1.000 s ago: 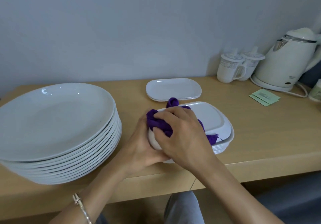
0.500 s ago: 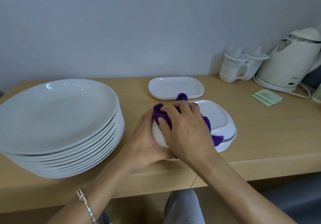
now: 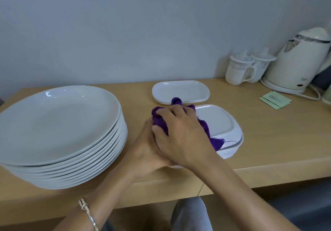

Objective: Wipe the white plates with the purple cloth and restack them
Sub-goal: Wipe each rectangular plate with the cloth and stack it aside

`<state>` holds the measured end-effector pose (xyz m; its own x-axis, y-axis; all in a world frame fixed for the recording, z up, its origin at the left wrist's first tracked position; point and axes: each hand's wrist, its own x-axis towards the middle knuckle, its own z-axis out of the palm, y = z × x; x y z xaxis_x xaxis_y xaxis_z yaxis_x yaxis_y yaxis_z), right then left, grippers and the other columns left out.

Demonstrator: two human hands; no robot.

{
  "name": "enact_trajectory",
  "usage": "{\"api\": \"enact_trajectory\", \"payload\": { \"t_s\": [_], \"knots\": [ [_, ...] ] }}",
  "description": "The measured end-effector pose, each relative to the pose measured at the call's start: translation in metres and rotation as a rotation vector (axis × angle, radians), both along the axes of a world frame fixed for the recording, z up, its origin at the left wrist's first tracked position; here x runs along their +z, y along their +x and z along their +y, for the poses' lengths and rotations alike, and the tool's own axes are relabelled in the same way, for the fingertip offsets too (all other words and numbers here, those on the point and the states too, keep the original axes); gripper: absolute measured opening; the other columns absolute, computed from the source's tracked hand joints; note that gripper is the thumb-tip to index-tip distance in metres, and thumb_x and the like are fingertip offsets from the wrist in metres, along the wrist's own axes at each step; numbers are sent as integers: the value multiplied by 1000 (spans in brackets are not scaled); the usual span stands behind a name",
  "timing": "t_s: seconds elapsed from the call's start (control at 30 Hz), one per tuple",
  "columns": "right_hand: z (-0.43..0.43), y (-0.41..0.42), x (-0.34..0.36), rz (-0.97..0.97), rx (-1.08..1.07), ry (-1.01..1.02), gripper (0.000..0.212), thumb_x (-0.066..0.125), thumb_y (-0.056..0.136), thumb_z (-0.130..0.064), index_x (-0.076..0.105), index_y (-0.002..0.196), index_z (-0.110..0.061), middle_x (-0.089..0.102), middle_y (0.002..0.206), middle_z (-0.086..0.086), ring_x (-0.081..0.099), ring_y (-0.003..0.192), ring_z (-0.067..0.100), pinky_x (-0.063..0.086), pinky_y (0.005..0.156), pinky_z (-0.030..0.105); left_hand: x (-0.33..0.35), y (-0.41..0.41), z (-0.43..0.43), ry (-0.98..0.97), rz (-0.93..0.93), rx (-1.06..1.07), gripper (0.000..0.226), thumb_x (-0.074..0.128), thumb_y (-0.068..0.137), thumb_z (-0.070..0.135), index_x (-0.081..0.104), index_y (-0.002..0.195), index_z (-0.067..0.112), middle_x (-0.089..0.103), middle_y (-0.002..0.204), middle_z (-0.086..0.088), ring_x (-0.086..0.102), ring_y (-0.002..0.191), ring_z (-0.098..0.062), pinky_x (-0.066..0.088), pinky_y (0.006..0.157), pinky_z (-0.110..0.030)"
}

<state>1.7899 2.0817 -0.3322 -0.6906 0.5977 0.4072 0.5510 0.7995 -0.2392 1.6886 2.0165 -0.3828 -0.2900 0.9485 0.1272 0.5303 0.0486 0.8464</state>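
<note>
Because the top plate [image 3: 219,121] might slide, the left hand [image 3: 148,152] seems to hold its near end; the right hand [image 3: 180,134] squeezes the cloth [image 3: 161,121] and presses it on that plate. The plate sits on a small pile [image 3: 231,151] just right of the big stack [image 3: 53,123]; it looks white, smooth and shiny.

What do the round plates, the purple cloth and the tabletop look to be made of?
Round plates: glazed ceramic, possibly melamine; glossy white with sharp light reflections.
Purple cloth: soft fabric, bunched up, with loose frayed threads at its edge.
Tabletop: light wood or wood-look laminate; even pale tan, matte, with no glare.
</note>
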Motion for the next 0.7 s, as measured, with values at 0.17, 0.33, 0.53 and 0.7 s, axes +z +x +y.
{"api": "enact_trajectory", "payload": {
  "t_s": [0.17, 0.33, 0.53, 0.7],
  "knots": [
    [36, 16, 4, -8, -21, -127, 38, 45, 92, -40, 54, 128, -30, 52, 126, 3, 46, 113, 32, 37, 97, 37, 0, -4, -6, 49, -125, 21, 100, 85, 40, 49, 32, 126, 53, 42, 137, 27, 45, 126, 6, 42, 99, -18],
    [91, 49, 19, 35, -257, -304, 31, 47, 92, -38, 61, 117, -30, 58, 110, 4, 58, 92, 26, 44, 77, 31, 4, -6, -4, -48, -110, 36, 101, 79, 35, 59, 24, 120, 66, 32, 138, 35, 36, 126, 13, 37, 104, -20],
    [48, 0, 13, -59, 23, -146, 36, 51, 90, -39, 57, 125, -33, 55, 122, 3, 51, 107, 30, 36, 92, 33, 7, -4, -2, 8, -123, -31, 103, 80, 41, 54, 31, 130, 49, 43, 137, 30, 43, 128, 7, 40, 102, -16],
    [57, 8, 12, -4, -18, -204, 34, 54, 86, -40, 59, 120, -39, 56, 120, -5, 50, 110, 24, 38, 85, 30, 9, -3, -5, 11, -56, 0, 99, 77, 42, 57, 31, 130, 56, 40, 135, 36, 41, 128, 9, 39, 99, -15]
  ]
}}
